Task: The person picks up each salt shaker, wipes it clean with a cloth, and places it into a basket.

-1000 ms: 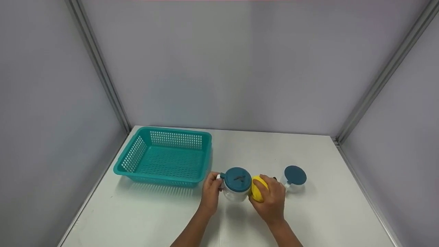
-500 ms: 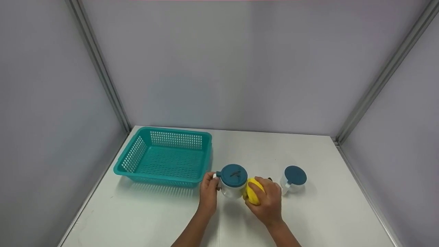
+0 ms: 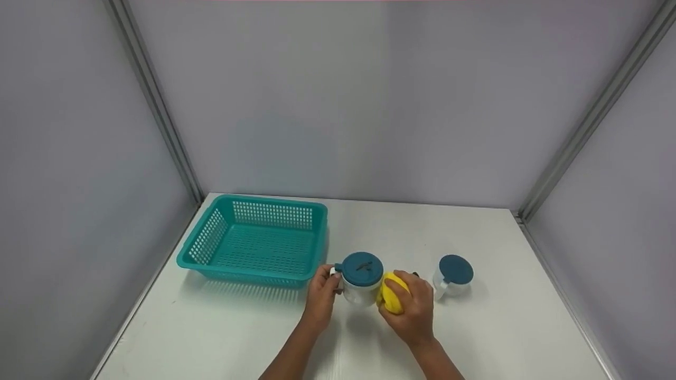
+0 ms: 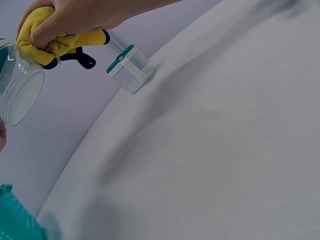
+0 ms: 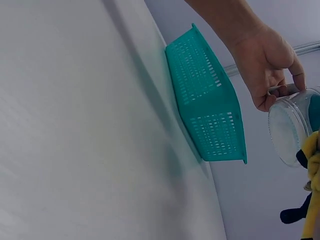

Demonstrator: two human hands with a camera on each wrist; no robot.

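Observation:
My left hand (image 3: 320,298) grips the white handle of a clear jar (image 3: 362,294) with a round blue lid (image 3: 362,269). The jar is held up off the table; its ribbed base shows in the right wrist view. Bunched in my right hand (image 3: 416,311) is a yellow cloth (image 3: 392,296), pressed to the jar's right side. Dark edging and a dark loop (image 4: 85,59) hang from the cloth in the left wrist view. To the right, a second clear jar (image 3: 458,290) with a blue lid and white handle stands upright on the table.
A teal perforated basket (image 3: 264,277) sits at the table's back left, just beyond my left hand, with nothing in it. Grey panels (image 3: 343,105) enclose the white table (image 3: 507,327) at the back and both sides.
The held jar has shifted slightly left and away from me, and the cloth has moved a little left with it. Both hands keep their hold. The second jar and basket stay put.

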